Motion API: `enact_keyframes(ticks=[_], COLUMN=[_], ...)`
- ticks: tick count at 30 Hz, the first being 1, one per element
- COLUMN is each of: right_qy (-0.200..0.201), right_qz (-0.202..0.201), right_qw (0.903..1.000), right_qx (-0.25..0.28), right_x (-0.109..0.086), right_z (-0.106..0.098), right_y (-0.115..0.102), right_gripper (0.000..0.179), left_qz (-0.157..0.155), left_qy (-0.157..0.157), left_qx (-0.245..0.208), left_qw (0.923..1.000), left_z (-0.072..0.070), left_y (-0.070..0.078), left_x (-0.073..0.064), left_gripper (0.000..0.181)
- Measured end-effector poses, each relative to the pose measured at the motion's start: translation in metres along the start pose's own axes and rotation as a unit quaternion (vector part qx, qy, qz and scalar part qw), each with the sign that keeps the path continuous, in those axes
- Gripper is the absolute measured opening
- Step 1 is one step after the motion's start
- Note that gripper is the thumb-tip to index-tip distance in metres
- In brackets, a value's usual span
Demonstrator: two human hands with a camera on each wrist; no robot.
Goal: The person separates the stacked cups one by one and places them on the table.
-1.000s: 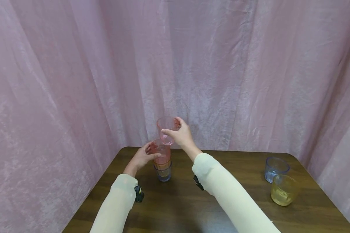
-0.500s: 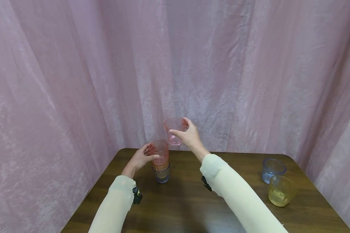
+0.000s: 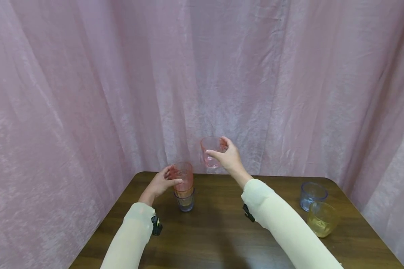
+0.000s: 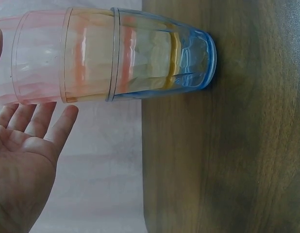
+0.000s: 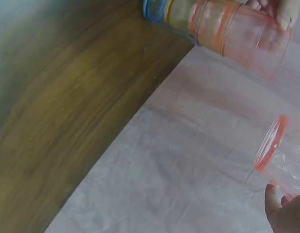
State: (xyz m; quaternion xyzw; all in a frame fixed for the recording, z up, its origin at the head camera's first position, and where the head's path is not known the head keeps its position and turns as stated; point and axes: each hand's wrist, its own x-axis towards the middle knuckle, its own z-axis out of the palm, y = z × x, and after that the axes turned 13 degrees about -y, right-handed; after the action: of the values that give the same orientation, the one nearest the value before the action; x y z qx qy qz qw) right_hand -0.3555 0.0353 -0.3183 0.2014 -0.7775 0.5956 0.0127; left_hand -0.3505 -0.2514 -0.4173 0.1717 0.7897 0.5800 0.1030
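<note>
A stack of nested clear cups stands upright on the table: a blue cup (image 4: 203,60) at the bottom, a yellow cup (image 4: 91,56) inside it, and pink cups (image 4: 38,56) on top. My left hand (image 3: 159,185) holds the pink upper part, thumb on the near side and fingers around the far side. Up and to the right of the stack, my right hand (image 3: 231,160) grips a single pink cup (image 3: 210,158) between thumb and fingers. That cup is off the stack, mouth up, with its base (image 5: 271,143) showing in the right wrist view.
At the right of the brown wooden table (image 3: 215,231) stand another blue cup (image 3: 313,196) and a yellow cup (image 3: 321,220), the yellow one nearer. A pink curtain (image 3: 235,74) hangs behind the table's far edge.
My right hand has moved to the right with the pink cup, away from the stack's top. The left hand keeps its hold on the stack.
</note>
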Motion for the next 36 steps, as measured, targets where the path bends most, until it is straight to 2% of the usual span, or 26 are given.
enact_keyframes(ticks=[6,10,13,17,20,28,36], right_qy=[0.003,0.002,0.003,0.008,0.010,0.007,-0.006], right_qz=[0.013,0.016,0.016,0.017,0.017,0.023,0.017], right_qw=[0.9998,0.9998,0.9998,0.9998,0.9997,0.9996,0.9998], right_qx=[-0.014,-0.015,-0.013,-0.012,-0.017,-0.012,-0.002], right_x=[-0.008,-0.016,-0.020,-0.026,-0.031,-0.041,-0.051], right_z=[-0.016,-0.027,-0.033,-0.041,-0.046,-0.057,-0.066], right_y=[0.004,0.006,0.009,0.013,0.016,0.022,0.021], right_gripper=[0.090,0.092,0.093,0.093,0.092,0.093,0.096], left_qz=[-0.005,-0.002,0.007,0.004,-0.003,0.006,-0.004], left_qy=[-0.016,-0.019,-0.009,0.005,0.008,-0.001,0.010], left_qx=[0.000,-0.003,-0.004,0.014,0.019,0.011,0.004], left_qw=[0.9999,0.9998,0.9999,0.9999,0.9998,0.9999,0.9999], left_z=[0.003,0.004,0.001,-0.004,-0.006,-0.009,-0.014], left_y=[0.022,0.025,0.011,-0.007,-0.006,-0.005,-0.009], left_x=[-0.010,-0.012,-0.005,0.003,0.002,0.000,-0.001], left_gripper=[0.081,0.080,0.080,0.080,0.080,0.080,0.081])
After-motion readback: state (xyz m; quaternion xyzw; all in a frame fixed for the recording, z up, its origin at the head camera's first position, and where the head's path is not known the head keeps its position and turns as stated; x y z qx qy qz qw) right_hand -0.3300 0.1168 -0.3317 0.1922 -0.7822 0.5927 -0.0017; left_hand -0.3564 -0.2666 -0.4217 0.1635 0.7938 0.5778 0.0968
